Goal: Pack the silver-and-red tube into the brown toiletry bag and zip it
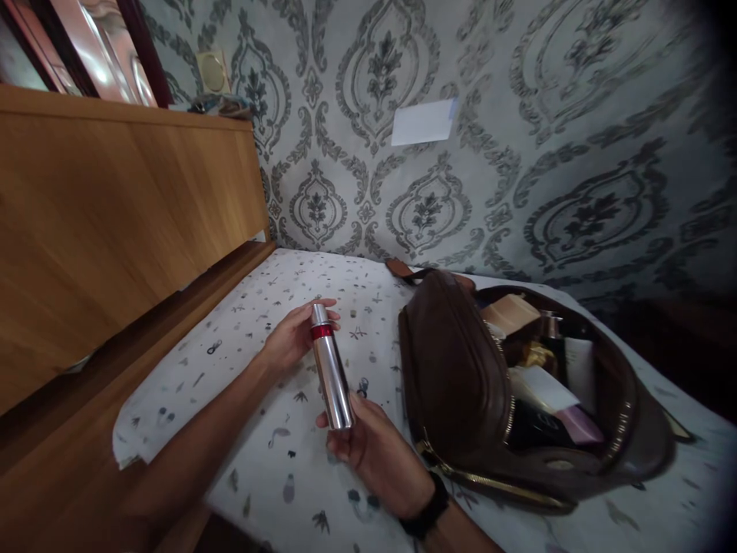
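Wooden cabinet (115,192): it fills the left side, smooth and honey-brown, near a pale wall plate (213,72) on the wallpaper (362,84), which carries grey medallions.
Patterned sheet (259,453): white, scattered with small grey and dark motifs, it spreads beneath the hands.
Left hand: the person's left hand (291,334) is curled at the upper end of the silver bottle (332,376), its fingers reaching behind and showing past the far side of the cap (319,313).
Silver bottle: it lies between the two hands, in front of the person and to the left of the bag, slanted with its cap toward the wall and its base toward the person. The body is a slim, straight cylinder with a mirror-bright finish, striped lengthwise by light and dark reflections. A glossy red band (322,331) circles it near the top; above that sits the narrower silver cap.
Right hand: the right hand (380,453) holds the lower end in a narrow grip, thumb along the right side, fingers under the base; a black band (429,508) wraps the wrist.
White paper (423,123): a slightly tilted rectangle on the wallpaper.
Brown bag (449,369): it stands unzipped on the sheet, gold-toothed, just beside the right hand.
Bag contents: a tan box (511,315), a gold-coloured piece (540,355) and, though the interior is dim, what looks like a white tube (579,369).
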{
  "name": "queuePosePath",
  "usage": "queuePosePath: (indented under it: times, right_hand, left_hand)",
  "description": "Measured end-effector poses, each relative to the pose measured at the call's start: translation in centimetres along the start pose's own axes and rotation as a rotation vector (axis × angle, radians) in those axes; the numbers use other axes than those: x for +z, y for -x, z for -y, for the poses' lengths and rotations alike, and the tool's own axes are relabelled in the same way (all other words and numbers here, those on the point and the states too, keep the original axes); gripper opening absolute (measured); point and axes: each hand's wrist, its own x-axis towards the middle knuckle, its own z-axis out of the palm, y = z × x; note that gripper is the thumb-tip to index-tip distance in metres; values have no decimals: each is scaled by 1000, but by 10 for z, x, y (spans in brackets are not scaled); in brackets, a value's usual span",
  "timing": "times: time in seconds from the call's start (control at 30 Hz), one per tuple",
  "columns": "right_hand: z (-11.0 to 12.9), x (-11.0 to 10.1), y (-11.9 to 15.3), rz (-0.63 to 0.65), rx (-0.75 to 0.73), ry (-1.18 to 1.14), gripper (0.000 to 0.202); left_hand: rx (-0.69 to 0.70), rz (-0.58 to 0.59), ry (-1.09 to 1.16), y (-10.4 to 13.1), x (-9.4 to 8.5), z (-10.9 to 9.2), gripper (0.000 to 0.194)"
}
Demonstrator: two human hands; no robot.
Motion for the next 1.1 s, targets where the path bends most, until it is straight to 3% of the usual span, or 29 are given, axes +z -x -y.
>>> queuePosePath:
  times: [0.3, 0.53, 0.67, 0.83, 1.1]
  right_hand:
    - [-7, 1, 0, -51, -41, -11, 51]
    - [0, 2, 1, 26, 33, -51, 48]
    - [0, 3, 0, -33, -14, -47, 57]
    - [-1, 1, -2, -135, -105, 60, 50]
    - [1, 2, 2, -92, -54, -32, 46]
  left_hand:
    - [38, -1, 6, -1, -1, 0, 35]
    - [66, -6, 74, 1, -1, -1, 35]
    - [83, -22, 81, 1, 0, -2, 35]
    - [94, -35, 61, -1, -1, -3, 36]
    - [112, -13, 30, 0, -3, -7, 37]
